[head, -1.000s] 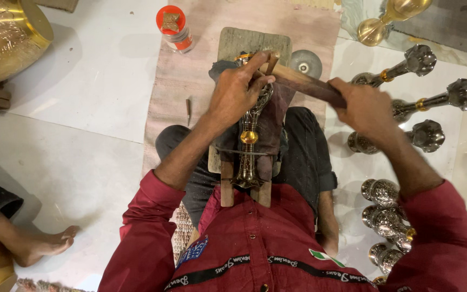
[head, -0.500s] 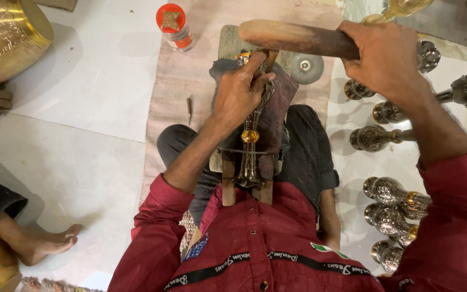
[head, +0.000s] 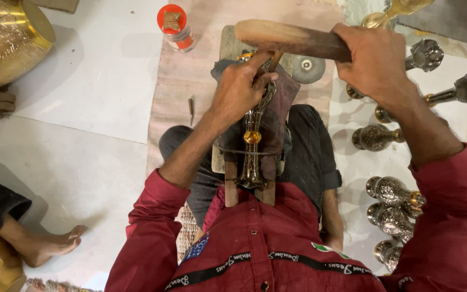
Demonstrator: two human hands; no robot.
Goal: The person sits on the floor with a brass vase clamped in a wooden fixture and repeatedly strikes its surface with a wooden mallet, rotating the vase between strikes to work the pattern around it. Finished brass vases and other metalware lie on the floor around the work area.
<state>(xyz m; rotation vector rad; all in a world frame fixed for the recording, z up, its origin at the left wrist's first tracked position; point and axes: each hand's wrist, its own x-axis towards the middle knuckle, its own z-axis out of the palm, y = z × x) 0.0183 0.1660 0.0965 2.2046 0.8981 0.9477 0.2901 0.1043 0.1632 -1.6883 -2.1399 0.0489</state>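
Observation:
My left hand point(head: 240, 89) pinches a thin chisel-like tool point(head: 274, 60) against the top of a slim brass and dark metal piece point(head: 253, 145), which lies lengthwise on a wooden block point(head: 229, 181) wrapped in dark cloth across my lap. My right hand point(head: 373, 60) grips a thick wooden mallet point(head: 287, 39), held level just above the tool and my left fingers. I wear a maroon shirt and sit on the floor.
Several ornate metal vase-like pieces point(head: 377, 137) lie on the floor at right. A red-capped jar point(head: 175, 26) and a small disc point(head: 306, 66) sit ahead on a brown mat point(head: 174, 81). A large brass vessel point(head: 6, 43) is far left; another person's bare foot point(head: 49, 246) rests lower left.
My right hand has lifted the wooden mallet up and away from the tool, from resting low near my left hand to a raised, level position. My left hand stays on the tool.

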